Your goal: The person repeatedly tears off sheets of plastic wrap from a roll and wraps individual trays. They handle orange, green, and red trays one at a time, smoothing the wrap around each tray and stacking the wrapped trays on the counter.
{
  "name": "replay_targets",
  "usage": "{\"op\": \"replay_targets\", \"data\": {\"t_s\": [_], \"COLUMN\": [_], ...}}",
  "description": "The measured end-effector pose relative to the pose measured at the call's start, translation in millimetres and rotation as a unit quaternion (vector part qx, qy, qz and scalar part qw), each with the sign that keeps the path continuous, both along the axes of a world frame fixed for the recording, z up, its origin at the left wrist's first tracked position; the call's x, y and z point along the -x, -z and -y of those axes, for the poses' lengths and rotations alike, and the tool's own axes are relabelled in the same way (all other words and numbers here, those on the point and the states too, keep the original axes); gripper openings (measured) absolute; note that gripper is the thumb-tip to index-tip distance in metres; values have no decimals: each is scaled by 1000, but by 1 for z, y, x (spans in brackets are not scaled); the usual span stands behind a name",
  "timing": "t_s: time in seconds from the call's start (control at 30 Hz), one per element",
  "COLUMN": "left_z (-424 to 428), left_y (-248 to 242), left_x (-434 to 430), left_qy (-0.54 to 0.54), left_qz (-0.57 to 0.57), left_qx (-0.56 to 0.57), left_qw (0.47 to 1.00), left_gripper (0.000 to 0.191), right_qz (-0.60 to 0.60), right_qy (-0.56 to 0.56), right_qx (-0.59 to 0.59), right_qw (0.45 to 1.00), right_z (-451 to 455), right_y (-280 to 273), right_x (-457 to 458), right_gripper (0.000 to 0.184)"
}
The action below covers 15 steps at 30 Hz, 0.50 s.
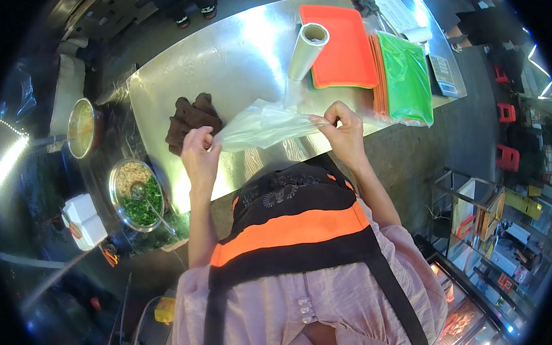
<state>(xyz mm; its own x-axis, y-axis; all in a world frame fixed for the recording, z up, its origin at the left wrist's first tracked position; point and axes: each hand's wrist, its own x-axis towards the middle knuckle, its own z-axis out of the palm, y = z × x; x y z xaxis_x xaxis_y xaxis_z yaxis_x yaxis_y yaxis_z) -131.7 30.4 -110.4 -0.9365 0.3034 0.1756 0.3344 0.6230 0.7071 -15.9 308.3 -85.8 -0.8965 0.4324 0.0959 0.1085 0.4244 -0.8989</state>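
Note:
A thin translucent plastic bag (264, 127) is stretched between my two hands above a metal table (207, 56). My left hand (200, 152) pinches its left end, close to a crumpled dark brown cloth (192, 119). At the right end, the fingers of my right hand (344, 129) grip the plastic. Beyond the bag, a roll of clear plastic (305, 52) stands upright against red-orange plastic trays (345, 49). Green trays in clear wrap (407, 78) lie to the right of them.
Left of the table are a metal bowl with chopped greens and a spoon (136, 195), another metal bowl (82, 128), a white foam box (85, 221) and orange-handled scissors (110, 255). A scale (444, 76) sits at the table's right end. A person's legs (191, 1) show behind the table.

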Motion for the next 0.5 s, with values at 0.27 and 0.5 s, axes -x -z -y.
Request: {"op": "replay_targets", "data": {"t_s": [0.27,0.5], "left_z": [-6,-42], "left_y": [6,9], "left_x": [-14,-61], "left_qy": [-24,114], "left_qz": [139,269], "left_qx": [-187,-161], "left_qw": [972,943], "left_gripper": [23,12], "right_qz": [79,179], "right_qy": [-69,-257], "right_qx": [59,164], "right_qw": [993,935], "right_z": [1,-71], "right_y": [13,41], "right_x": [4,11], "right_gripper": [34,28]}}
